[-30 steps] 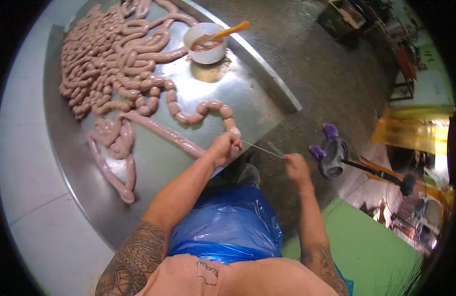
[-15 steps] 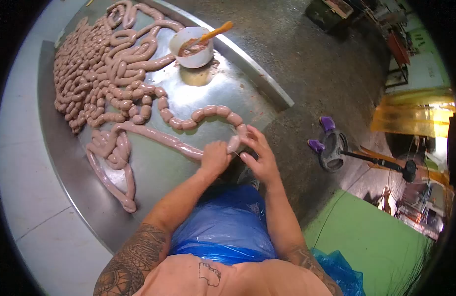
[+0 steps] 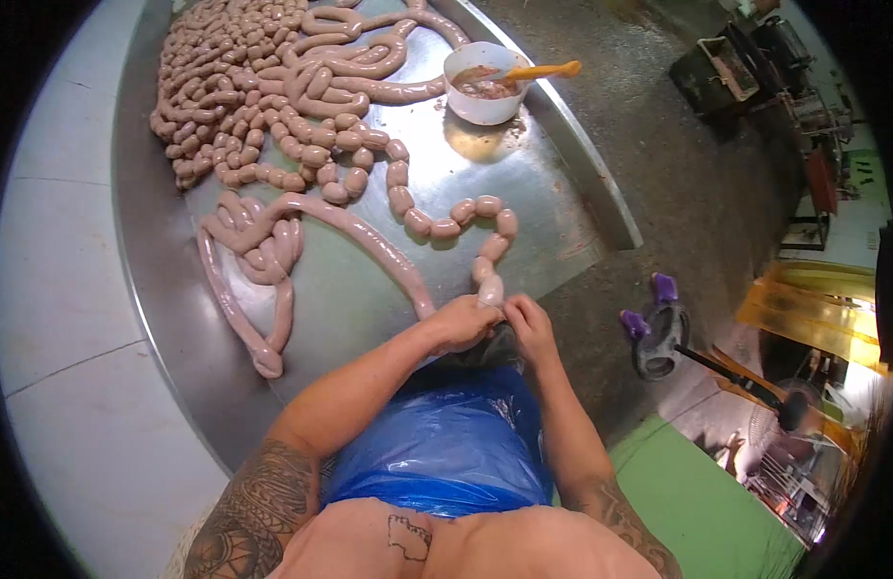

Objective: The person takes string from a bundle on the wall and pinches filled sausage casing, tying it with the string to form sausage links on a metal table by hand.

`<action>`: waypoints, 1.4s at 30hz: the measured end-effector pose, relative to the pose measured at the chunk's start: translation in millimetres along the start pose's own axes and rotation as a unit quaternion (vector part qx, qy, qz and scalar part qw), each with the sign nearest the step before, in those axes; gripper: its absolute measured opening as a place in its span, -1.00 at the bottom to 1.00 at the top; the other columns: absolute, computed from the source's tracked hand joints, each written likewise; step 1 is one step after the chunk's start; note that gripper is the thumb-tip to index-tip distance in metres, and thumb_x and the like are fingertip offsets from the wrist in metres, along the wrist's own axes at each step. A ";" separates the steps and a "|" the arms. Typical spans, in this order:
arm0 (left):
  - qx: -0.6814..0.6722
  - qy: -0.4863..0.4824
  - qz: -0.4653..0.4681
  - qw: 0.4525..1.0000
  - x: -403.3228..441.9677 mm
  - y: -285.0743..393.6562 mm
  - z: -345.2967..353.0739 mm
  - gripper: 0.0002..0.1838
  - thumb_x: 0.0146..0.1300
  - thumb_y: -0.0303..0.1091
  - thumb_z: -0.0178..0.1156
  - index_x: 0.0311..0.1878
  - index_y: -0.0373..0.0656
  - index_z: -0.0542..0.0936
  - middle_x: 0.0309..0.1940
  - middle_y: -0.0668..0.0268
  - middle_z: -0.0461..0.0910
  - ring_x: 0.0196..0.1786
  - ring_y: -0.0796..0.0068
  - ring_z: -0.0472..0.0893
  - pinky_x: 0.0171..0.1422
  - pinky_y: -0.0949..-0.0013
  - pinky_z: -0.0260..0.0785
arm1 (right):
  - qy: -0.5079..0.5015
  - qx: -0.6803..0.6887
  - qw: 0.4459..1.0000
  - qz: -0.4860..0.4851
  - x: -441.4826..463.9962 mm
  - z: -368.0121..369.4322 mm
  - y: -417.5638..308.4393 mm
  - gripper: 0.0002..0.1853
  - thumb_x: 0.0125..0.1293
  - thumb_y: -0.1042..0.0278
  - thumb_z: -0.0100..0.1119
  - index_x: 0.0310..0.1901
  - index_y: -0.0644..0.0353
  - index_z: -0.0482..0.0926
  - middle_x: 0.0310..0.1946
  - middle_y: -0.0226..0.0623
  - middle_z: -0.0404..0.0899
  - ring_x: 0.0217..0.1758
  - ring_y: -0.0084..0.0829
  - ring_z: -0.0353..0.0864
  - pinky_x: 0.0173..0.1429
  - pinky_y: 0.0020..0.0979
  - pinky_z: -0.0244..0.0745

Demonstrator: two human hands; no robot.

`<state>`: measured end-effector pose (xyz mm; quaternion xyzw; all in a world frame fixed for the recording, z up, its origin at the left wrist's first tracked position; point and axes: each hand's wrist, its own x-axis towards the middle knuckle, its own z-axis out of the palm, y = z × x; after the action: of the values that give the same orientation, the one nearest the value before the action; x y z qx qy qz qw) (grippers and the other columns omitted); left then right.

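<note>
My left hand (image 3: 463, 323) is wrapped round the sausage casing at the table's front edge, where the smooth untied length (image 3: 369, 239) runs into it. Just right of it, my right hand (image 3: 530, 326) is pinched close to the last link; what its fingers hold is too small to make out. From between my hands the chain of short tied links (image 3: 505, 224) winds back to a large pile of sausages (image 3: 220, 87) on the metal table (image 3: 340, 333). A looser coil of untied sausage (image 3: 273, 246) lies at the left.
A white bowl (image 3: 483, 108) with reddish contents and an orange-handled utensil (image 3: 543, 70) stands near the table's raised rim (image 3: 586, 164). A fan on a round base (image 3: 662, 343), with purple items beside it, stands on the floor at right. A blue plastic apron (image 3: 442, 444) covers my lap.
My right hand had been pulling a thin string out to the right; it came back to the last link and now pinches beside my left hand. The view has shifted, moving the table rightward.
</note>
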<state>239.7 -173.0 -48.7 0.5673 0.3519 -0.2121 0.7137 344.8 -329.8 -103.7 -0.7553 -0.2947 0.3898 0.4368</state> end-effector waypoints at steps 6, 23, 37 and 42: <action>-0.477 -0.197 0.054 0.855 32.8 -84.9 -23.7 -0.71 0.17 -0.19 0.03 -0.35 -0.24 0.57 -0.40 0.18 0.55 -0.16 0.16 0.56 0.07 0.19 0.40 | 0.276 -0.150 0.948 0.060 -120.3 -109.8 66.4 -0.85 0.29 0.45 0.05 -0.23 0.28 0.59 -0.35 -0.24 0.60 -0.24 -0.38 0.59 -0.05 -0.42 0.47; 0.111 0.219 0.223 0.943 -7.7 -66.0 -90.4 -0.55 0.32 -0.27 0.14 0.18 -0.21 0.28 -0.02 0.07 0.45 -0.02 0.17 0.55 -0.02 0.10 0.42 | 0.071 -0.127 0.988 -0.052 5.4 -176.1 -29.3 -0.93 0.29 0.52 0.18 -0.26 0.29 0.64 -0.29 -0.48 0.53 -0.23 -0.63 0.49 -0.12 -0.60 0.37; 0.351 0.385 0.058 0.851 20.3 -88.9 -83.6 -0.60 0.24 -0.13 0.22 0.00 -0.21 0.47 -0.15 -0.02 0.59 -0.09 -0.12 0.57 -0.01 -0.06 0.38 | -0.084 0.156 0.960 -0.217 114.2 97.2 -85.6 -0.81 0.19 0.44 0.19 -0.15 0.23 0.62 0.09 -0.18 0.53 0.20 -0.21 0.48 0.31 -0.29 0.30; 0.029 0.390 0.112 0.914 -2.2 -62.5 -60.6 -0.65 0.32 -0.16 0.12 -0.07 -0.29 0.50 -0.15 -0.12 0.60 -0.07 -0.23 0.57 0.02 -0.10 0.39 | -0.194 0.353 0.896 0.185 127.8 113.9 -10.0 -0.68 0.35 0.35 0.05 0.06 0.31 0.56 -0.04 -0.23 0.61 -0.13 -0.45 0.58 -0.04 -0.45 0.51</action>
<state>178.5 -131.8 -94.9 0.6611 0.5297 0.0971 0.5224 314.1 -176.0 -173.0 -0.5016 -0.0713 0.6809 0.5289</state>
